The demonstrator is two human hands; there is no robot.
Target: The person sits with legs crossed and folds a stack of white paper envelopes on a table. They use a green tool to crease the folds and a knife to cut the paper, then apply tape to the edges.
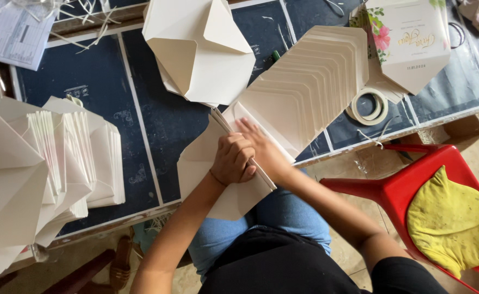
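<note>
From the head camera, a cream unfolded envelope point(217, 179) lies at the near edge of the dark blue work table point(87, 87), its lower corner hanging over the person's lap. It is plain, matte, with pointed flaps and a raised fold running diagonally across it. The left hand point(233, 160) is curled into a loose fist, pressing down on that fold. The right hand point(261, 146) lies flat beside it, fingers together and stretched along the crease, touching the left hand. Just beyond sits a fanned row of envelope blanks point(304, 92), and above that a folded cream envelope point(201, 49). A stack of finished envelopes point(70, 158) stands to the left, a tape roll point(367, 106) and a red plastic chair point(408, 190) to the right
</note>
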